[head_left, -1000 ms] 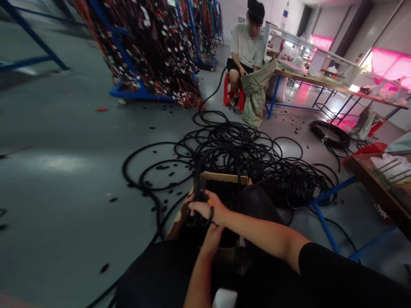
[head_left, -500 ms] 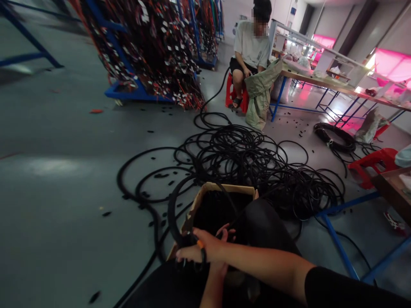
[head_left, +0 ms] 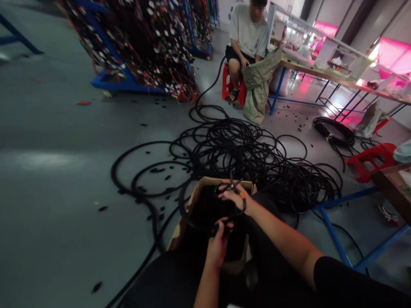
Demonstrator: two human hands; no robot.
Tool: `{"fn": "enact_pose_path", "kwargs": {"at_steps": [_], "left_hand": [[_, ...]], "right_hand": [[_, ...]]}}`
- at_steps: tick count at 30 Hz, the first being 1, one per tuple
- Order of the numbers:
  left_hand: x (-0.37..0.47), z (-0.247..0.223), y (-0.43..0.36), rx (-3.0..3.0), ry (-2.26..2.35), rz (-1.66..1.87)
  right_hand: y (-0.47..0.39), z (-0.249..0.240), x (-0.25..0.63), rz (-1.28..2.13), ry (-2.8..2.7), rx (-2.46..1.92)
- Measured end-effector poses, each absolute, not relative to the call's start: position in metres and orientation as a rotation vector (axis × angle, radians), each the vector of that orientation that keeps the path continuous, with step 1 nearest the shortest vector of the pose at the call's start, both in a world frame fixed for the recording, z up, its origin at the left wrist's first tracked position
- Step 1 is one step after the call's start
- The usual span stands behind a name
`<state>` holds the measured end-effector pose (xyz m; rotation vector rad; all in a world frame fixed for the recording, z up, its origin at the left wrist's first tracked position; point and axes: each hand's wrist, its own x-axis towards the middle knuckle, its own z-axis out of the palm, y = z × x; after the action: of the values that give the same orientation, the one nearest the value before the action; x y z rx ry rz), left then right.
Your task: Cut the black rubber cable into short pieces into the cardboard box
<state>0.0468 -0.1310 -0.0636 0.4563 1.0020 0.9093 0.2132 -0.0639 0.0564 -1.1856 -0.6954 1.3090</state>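
Over a cardboard box (head_left: 195,194), my right hand (head_left: 239,200) is closed on scissors (head_left: 233,185) with black and orange handles, their blades pointing up and away. Nearer to me, my left hand (head_left: 218,241) is closed, thumb on top, around a black tube (head_left: 183,209). That tube bends over the box's left side from the floor. Dark contents fill the box, too dim to make out singly. Just beyond it spreads a large tangle of black tubing (head_left: 237,145).
Short black pieces lie scattered on the floor. A blue rack (head_left: 112,81) hung with wire harnesses stands at the back left. Another person (head_left: 247,34) sits on a red stool behind the tangle. A blue table frame (head_left: 334,235) and red stool (head_left: 369,162) are at right.
My hands were crossed at the box's left side and are now apart. My right hand has moved up and right with the scissors; my left hand now grips the tube over the box.
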Motion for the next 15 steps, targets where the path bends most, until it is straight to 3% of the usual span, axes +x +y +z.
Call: {"fn": "enact_pose_path", "kwargs": {"at_steps": [7, 15], "left_hand": [[0.037, -0.052, -0.131, 0.297, 0.845, 1.019], [0.029, -0.028, -0.139, 0.277, 0.763, 1.199]], "right_hand": [[-0.096, 0.053, 0.259, 1.140, -1.457, -1.607], [-0.096, 0.058, 0.278, 1.140, -2.034, -1.631]]}}
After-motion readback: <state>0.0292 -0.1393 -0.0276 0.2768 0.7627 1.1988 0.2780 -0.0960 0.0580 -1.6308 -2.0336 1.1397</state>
